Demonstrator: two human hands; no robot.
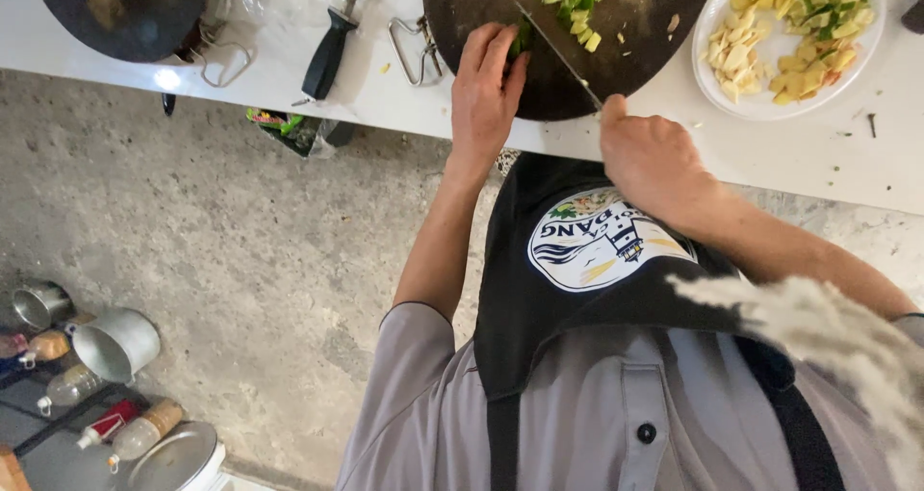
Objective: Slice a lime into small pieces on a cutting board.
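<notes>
My white counter (289, 87) carries the dark round cutting board (616, 48), which serves as the reference point for everything else. Beside the board, on my right-hand side, sits a white plate (717, 91) of pale yellow and green cut pieces. On the board's other side lie a wire tool (414, 53) close by, then a black-handled knife (329, 53), then a dark pan (120, 10) farthest off. My left hand (486, 91) rests at the board's near edge, fingers pressed down on a green vegetable (521, 38). My right hand (650, 154) is clenched around the handle of a knife (558, 53), whose blade crosses the board just beside the vegetable. Chopped green pieces (577, 0) lie on the board beyond the blade.
</notes>
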